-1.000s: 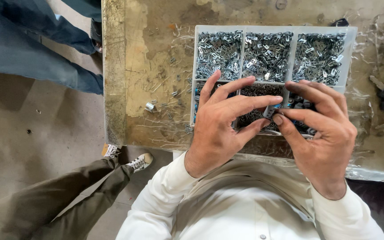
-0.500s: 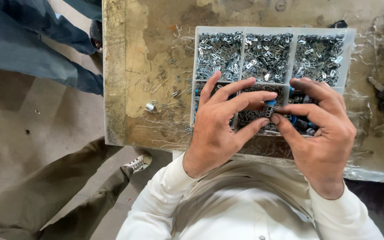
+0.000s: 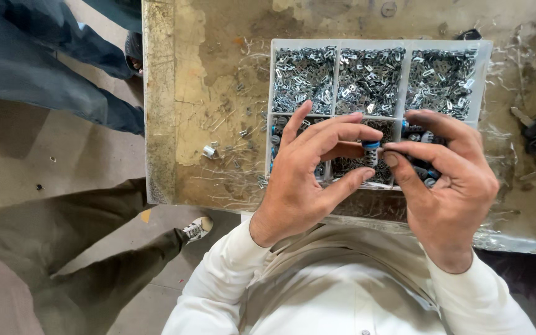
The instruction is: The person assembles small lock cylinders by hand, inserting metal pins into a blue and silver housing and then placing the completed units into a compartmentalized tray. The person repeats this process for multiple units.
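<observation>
- My hands sit a bit higher in the frame than before, and the leg at lower left has moved further left.
- My left hand (image 3: pixel 308 177) and right hand (image 3: pixel 445 180) pinch one small part (image 3: pixel 370 152) between their fingertips, in the middle of the frame.
- The part is tiny, with a blue top and a silver body.
- Behind it is a white tray (image 3: pixel 482 68) on the table (image 3: pixel 218 74). Its top three boxes are full of shiny metal clips (image 3: pixel 367 77). The lower boxes hold dark and blue bits (image 3: pixel 420 167).
</observation>
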